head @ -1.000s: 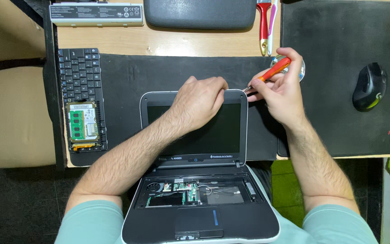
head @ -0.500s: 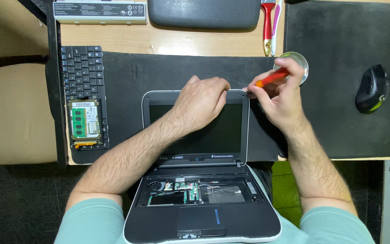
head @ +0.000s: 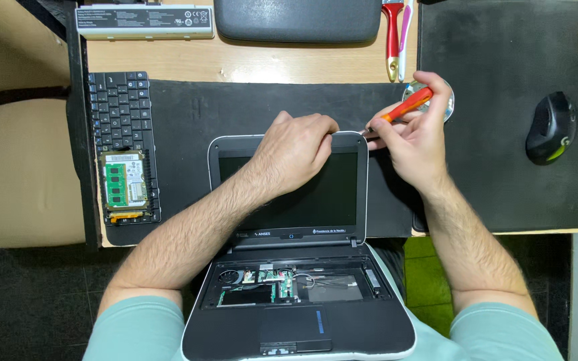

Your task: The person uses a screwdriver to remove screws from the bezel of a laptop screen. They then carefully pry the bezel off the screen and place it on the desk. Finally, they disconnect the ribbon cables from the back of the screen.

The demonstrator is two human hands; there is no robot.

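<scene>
Small laptop, centre, keyboard removed, lid open flat on the black mat. Left hand curls over the lid's top edge. At 2 o'clock, right hand pinches an orange screwdriver, tip at the lid corner. Detached keyboard at 9 o'clock; mouse at 3.

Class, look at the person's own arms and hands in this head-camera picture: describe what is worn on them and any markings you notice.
Both arms are bare below short, pale teal sleeves. The forearms are hairy. The left hand and right hand wear no gloves; no rings, watch or markings show.
</scene>
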